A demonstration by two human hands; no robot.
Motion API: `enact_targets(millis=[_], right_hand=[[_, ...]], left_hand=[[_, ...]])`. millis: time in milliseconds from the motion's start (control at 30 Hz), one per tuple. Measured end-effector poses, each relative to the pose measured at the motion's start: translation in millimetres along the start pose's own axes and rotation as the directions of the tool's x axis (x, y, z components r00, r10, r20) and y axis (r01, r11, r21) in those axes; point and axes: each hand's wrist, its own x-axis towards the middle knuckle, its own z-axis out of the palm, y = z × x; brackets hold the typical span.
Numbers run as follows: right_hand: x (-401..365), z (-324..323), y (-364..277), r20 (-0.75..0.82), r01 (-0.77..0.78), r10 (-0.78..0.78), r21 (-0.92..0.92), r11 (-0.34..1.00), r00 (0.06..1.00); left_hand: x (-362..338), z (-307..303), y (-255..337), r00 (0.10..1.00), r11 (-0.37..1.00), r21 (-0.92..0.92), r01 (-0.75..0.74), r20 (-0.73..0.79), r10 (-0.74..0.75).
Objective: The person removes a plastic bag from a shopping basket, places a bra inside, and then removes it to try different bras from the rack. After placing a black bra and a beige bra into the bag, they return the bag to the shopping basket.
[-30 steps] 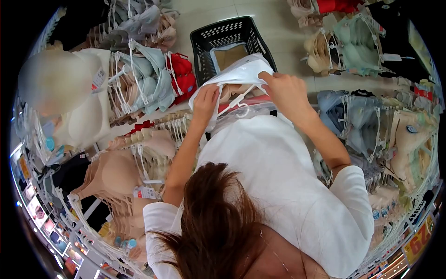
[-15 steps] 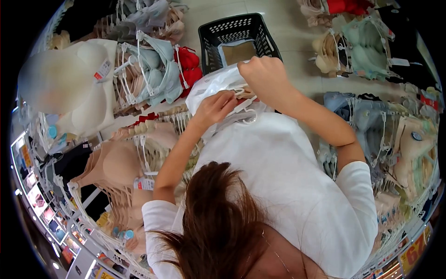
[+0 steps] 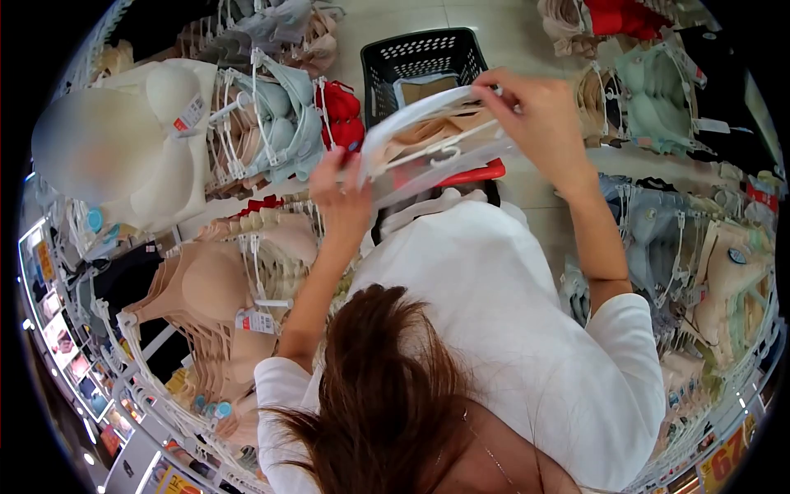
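Observation:
A clear plastic bag (image 3: 380,146) with a whitish edge is stretched between my two hands in front of my body. Inside it lies beige clothing (image 3: 440,130), probably a bra, on a white plastic hanger (image 3: 434,151). My left hand (image 3: 341,196) grips the bag's left end, its fingers partly blurred. At the upper right corner, my right hand (image 3: 536,111) pinches the edge between thumb and fingers. Just beneath the bag, a red bar-shaped part (image 3: 473,174) shows near my waist; what it belongs to is mostly hidden.
A black shopping basket (image 3: 380,74) stands beyond the bag, with a flat light-blue and tan item in it. Racks of hanging bras (image 3: 276,115) line the left side, beige ones (image 3: 210,284) nearer. More racks (image 3: 650,206) stand to the right. Tiled floor (image 3: 510,49) runs between.
My hands have moved apart, the right one outward to the right and the left one leftward. The bunched bag is now spread out, showing the beige clothing and hanger.

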Motion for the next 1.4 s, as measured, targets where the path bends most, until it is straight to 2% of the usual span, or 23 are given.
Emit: enact_targets(millis=[67,100,133,167,233,267,333,400,433,467,533,600,633,667,700,733,867,967,1067,1100,1167,1333,1400], right_hand=[[-2,-8,11,0.050,0.007,-0.007,0.003,1.000,0.999],[-3,-10,15,0.101,0.015,-0.016,0.010,1.000,0.995],[-7,-7,20,0.181,-0.025,0.025,-0.005,1.000,0.983],[-11,-8,22,0.183,-0.025,0.027,-0.012,1.000,0.983],[-17,-13,27,0.241,0.034,0.054,-0.347,0.937,0.969],[-23,-15,36,0.241,0.028,0.064,-0.358,0.933,0.968],[-34,-15,61,0.399,-0.079,0.324,-0.521,0.850,0.858],[-49,-12,66,0.396,-0.094,0.333,-0.514,0.853,0.856],[-52,-8,67,0.397,-0.103,0.329,-0.494,0.863,0.857],[-56,-4,60,0.381,-0.152,0.358,-0.476,0.866,0.852],[-85,21,58,0.395,-0.298,0.415,-0.325,0.898,0.819],[-110,55,46,0.346,-0.370,0.475,-0.328,0.869,0.809],[-134,86,57,0.282,-0.408,0.493,-0.312,0.858,0.823],[-144,102,59,0.300,-0.395,0.508,-0.365,0.843,0.807],[-157,121,64,0.224,-0.357,0.451,-0.359,0.862,0.864],[-163,135,71,0.098,-0.311,0.359,-0.323,0.894,0.928],[-146,159,82,0.042,-0.372,0.400,-0.293,0.881,0.916],[-151,174,83,0.001,-0.456,0.481,-0.317,0.832,0.877],[-153,183,77,-0.053,-0.560,0.579,-0.341,0.755,0.813],[-155,185,74,-0.081,-0.617,0.631,-0.336,0.711,0.771],[-157,185,70,-0.124,-0.641,0.643,-0.339,0.689,0.756],[-135,186,66,-0.194,-0.650,0.622,-0.300,0.699,0.759],[-124,187,69,-0.176,-0.653,0.632,-0.291,0.700,0.755]], left_hand=[[13,-5,-2,0.970,0.965,0.097,0.242,-0.063,-0.237],[11,3,-20,0.969,0.966,0.093,0.242,-0.062,-0.237],[5,15,-50,0.806,0.829,-0.133,0.543,0.361,-0.470],[1,22,-66,0.477,0.545,-0.187,0.818,0.749,-0.459],[27,6,-56,0.559,0.461,-0.341,0.819,0.654,-0.510],[33,5,-63,0.621,0.471,-0.416,0.778,0.624,-0.474],[52,-1,-51,0.651,0.427,-0.492,0.759,0.600,-0.465],[56,-3,-40,0.678,0.358,-0.577,0.734,0.594,-0.433],[50,-3,-36,0.692,0.505,-0.484,0.715,0.594,-0.410],[39,3,-36,0.622,0.382,-0.495,0.781,0.672,-0.402],[5,24,-27,0.654,0.457,-0.471,0.754,0.605,-0.455],[-56,68,-33,0.637,0.572,-0.350,0.742,0.634,-0.438],[-67,79,-23,0.558,0.530,-0.290,0.797,0.690,-0.461],[-110,118,-28,0.791,0.766,-0.311,0.563,0.471,-0.390],[-107,119,-14,0.748,0.728,-0.313,0.611,0.530,-0.400],[-88,115,1,0.543,0.623,-0.136,0.770,0.652,-0.529],[-93,142,3,0.668,0.661,-0.237,0.712,0.520,-0.533],[-83,145,6,0.666,0.747,-0.091,0.658,0.534,-0.521],[-101,162,10,0.497,0.297,-0.416,0.859,0.544,-0.676],[-105,164,10,0.507,0.305,-0.421,0.854,0.544,-0.669],[-114,169,10,0.521,0.123,-0.634,0.764,0.493,-0.697],[-86,161,-9,0.570,0.248,-0.557,0.793,0.533,-0.626],[-79,169,-16,0.659,0.283,-0.642,0.712,0.472,-0.586]])
